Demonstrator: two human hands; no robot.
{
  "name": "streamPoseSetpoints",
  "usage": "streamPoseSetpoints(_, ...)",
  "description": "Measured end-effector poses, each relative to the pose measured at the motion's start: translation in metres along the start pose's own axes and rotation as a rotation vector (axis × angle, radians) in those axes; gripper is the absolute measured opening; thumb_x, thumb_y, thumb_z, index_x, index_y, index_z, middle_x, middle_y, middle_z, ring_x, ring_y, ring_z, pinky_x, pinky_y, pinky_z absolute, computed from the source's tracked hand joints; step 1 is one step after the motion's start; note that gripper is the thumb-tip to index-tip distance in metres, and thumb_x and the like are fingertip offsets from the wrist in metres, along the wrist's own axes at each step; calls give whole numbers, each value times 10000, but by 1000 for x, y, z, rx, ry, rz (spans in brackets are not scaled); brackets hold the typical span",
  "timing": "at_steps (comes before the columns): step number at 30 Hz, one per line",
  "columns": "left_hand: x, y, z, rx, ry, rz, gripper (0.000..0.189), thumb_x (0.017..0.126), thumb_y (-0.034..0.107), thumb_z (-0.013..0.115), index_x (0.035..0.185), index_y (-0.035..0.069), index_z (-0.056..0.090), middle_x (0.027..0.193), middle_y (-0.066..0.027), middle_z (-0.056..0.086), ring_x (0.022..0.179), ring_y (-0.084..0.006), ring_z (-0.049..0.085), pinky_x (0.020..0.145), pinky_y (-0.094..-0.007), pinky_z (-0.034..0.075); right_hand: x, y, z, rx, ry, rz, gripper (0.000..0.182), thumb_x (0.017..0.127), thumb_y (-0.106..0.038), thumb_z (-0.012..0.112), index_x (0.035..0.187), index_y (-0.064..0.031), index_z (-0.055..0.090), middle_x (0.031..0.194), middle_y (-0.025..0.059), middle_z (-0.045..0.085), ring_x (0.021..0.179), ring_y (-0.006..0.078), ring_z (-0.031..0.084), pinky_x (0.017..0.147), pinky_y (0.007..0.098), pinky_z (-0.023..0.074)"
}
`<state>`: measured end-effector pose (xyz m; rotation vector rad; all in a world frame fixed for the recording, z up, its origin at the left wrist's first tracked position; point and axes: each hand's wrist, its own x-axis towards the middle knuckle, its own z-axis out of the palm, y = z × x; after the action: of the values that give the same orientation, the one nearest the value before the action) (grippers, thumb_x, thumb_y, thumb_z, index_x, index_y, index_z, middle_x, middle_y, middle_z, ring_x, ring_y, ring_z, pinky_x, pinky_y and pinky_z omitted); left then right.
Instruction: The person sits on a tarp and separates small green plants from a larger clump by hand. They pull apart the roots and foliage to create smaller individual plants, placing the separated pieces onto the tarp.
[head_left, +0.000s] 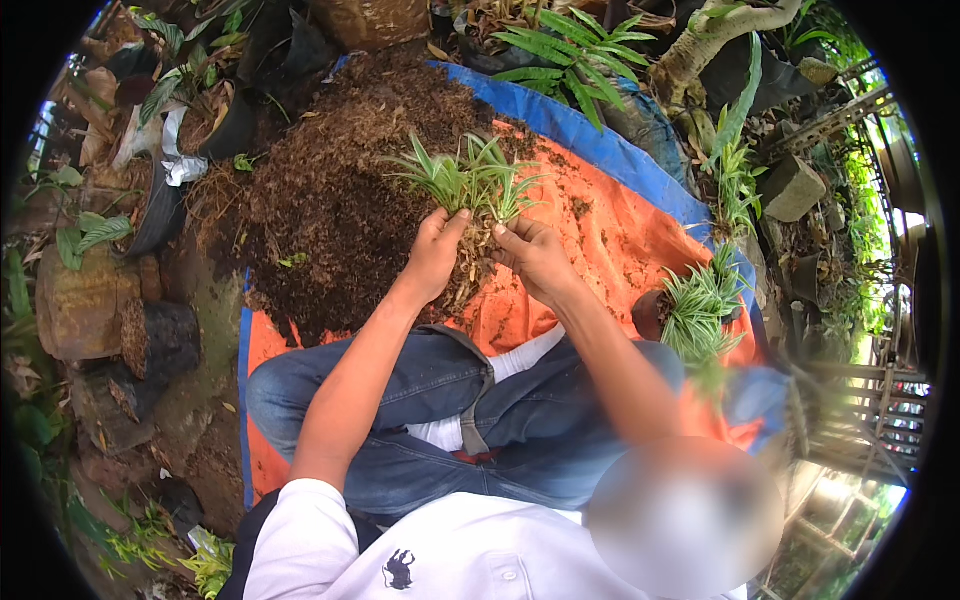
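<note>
Both hands hold a clump of variegated spider plants (459, 180) with bare roots (474, 262) hanging below the leaves. My left hand (436, 251) pinches the larger bunch at its base. Thumb and fingers of my right hand (534, 255) close on the base of a smaller spider plant (511, 193) at the clump's right side. Whether the two bunches are joined at the roots I cannot tell. Beneath and beyond my hands lies a heap of brown potting mix (330, 187), spread over an orange and blue tarpaulin (600, 247).
Potted spider plants (701, 307) stand on the tarpaulin to the right. Black grow bags (169, 341) and a large stone (82, 300) lie at the left. A fern (577, 60) leans over the far edge. A concrete block (793, 187) sits beyond the tarpaulin's right side.
</note>
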<state>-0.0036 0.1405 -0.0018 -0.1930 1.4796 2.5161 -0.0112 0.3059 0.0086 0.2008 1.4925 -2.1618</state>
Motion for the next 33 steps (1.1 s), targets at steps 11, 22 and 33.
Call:
streamPoseSetpoints(11,9,19,-29,250,59,24,268,974,170,502,1166,-5,569,1056,-41,605,979,-116,519,893,-278,400,-8,-36,-17,-135,82,82,157,933,-210,612,949,-56,585,906,-4,560,833,93,536,727,306,514)
streamPoseSetpoints(22,19,3,-43,320,152,-133,316,977,213,483,1227,26,530,1180,-64,572,1120,-155,481,997,-342,325,-8,-32,-13,-211,107,82,224,921,-213,627,1011,-9,603,944,19,580,865,108,539,731,308,515)
streamPoseSetpoints(33,17,9,-34,358,242,-143,329,960,203,505,1210,-7,548,1086,-56,597,1005,-138,516,913,-304,365,-20,-51,-19,-202,170,56,176,898,-218,660,960,-63,607,898,-14,589,836,74,546,687,271,494)
